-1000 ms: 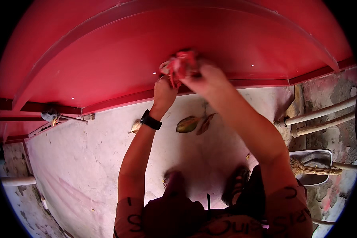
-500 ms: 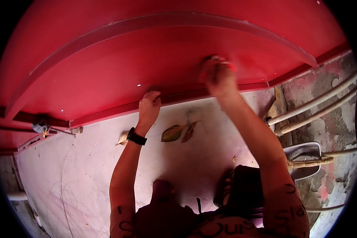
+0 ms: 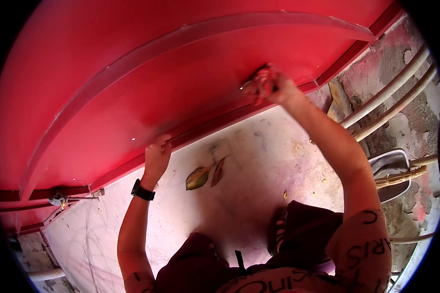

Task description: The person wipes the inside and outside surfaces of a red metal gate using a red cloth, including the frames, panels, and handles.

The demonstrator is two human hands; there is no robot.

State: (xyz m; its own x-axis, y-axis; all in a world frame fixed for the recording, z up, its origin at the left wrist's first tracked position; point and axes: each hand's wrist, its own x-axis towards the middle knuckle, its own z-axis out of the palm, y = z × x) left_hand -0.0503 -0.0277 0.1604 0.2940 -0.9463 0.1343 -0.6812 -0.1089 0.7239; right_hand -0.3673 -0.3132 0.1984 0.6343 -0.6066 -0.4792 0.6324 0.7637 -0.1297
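A large red metal panel (image 3: 132, 83) with a raised curved rib fills the upper part of the head view. My right hand (image 3: 274, 88) is closed around a small reddish wad of cloth (image 3: 260, 80) pressed against the panel near its lower edge, toward the right. My left hand (image 3: 156, 156), with a black watch on the wrist, grips the panel's lower rim further left.
Two dry leaves (image 3: 205, 175) lie on the pale concrete floor (image 3: 259, 161) below the panel. White pipes (image 3: 391, 93) run along the rough wall at right, with a dustpan (image 3: 391, 173) and a broom handle beside it. My knees show at the bottom.
My right hand with the cloth has slid rightward along the panel. My left hand has moved left and down to the lower rim, away from the right hand.
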